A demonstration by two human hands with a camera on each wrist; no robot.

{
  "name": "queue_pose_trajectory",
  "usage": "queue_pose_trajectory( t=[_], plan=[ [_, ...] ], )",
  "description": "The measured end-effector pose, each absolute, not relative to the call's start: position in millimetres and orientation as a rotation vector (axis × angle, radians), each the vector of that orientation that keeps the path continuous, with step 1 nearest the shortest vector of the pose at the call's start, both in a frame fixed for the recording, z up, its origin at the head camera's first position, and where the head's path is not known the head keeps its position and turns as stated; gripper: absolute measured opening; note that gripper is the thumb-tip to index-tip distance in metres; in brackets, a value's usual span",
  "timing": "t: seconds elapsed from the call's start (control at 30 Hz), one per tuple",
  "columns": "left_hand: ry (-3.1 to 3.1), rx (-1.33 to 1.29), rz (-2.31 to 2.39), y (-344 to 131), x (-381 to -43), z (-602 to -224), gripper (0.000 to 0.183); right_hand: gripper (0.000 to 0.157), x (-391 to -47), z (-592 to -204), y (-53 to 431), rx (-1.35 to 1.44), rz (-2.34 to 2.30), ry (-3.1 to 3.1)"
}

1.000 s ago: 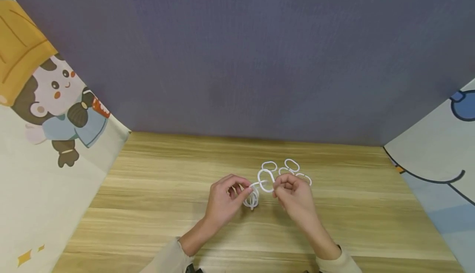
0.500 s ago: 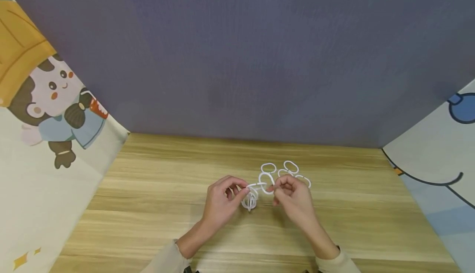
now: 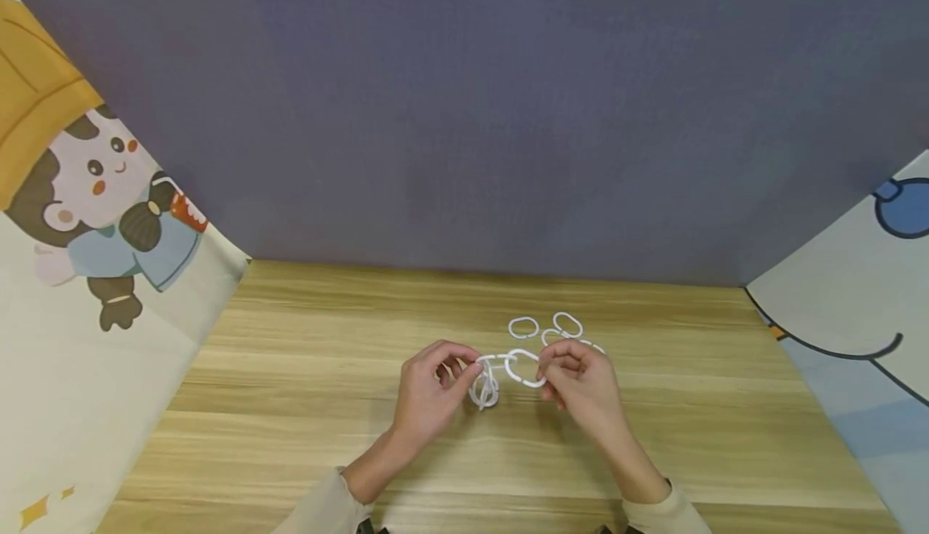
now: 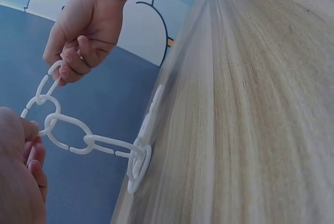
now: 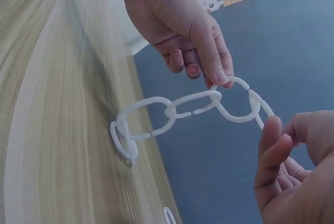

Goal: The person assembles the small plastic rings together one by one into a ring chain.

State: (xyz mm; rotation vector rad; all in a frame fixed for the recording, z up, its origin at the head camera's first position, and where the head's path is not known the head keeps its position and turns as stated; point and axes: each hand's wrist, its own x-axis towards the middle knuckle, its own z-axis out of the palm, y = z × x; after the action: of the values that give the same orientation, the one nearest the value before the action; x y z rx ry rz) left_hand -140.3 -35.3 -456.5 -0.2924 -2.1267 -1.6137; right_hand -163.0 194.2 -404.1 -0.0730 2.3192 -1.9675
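A chain of white plastic links [image 4: 90, 140] runs between the two hands and down to the tabletop. My left hand [image 3: 433, 389] pinches one link near the upper end between thumb and index finger. Hooked through that one is the end link [image 3: 524, 351], which my right hand [image 3: 586, 381] pinches at its far side. Small gaps show in the sides of the links. Below the left hand the rest of the chain hangs, its lower links [image 4: 138, 166] bunched at the wood surface. Fingertips cover part of each pinched link.
Several loose white links, among them one oval link [image 3: 510, 327] and another oval link [image 3: 568, 314], lie on the wooden table [image 3: 327, 340] beyond the right hand. A dark blue-grey panel [image 3: 464, 114] stands behind, with printed cartoon walls [image 3: 181, 308] at both sides.
The end link has turned from standing upright to lying more sideways. My hands have drawn slightly apart, the left one shifting a little left. Both keep their pinch.
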Motion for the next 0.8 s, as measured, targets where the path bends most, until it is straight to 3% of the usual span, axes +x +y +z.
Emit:
queue_pose_trajectory(
  t=[0.53, 0.8],
  plan=[
    [-2.27, -0.278, -1.615, -35.1, -140.0, -454.8, 0.013, 0.017, -163.5, -394.5, 196.8, -0.022, -2.016, 2.19],
    [-2.189, -0.39, -1.542, -32.0, -138.3, -453.2, 0.022, 0.014, -163.9, -394.8, 198.5, -0.066, -2.014, 2.155]
  ],
)
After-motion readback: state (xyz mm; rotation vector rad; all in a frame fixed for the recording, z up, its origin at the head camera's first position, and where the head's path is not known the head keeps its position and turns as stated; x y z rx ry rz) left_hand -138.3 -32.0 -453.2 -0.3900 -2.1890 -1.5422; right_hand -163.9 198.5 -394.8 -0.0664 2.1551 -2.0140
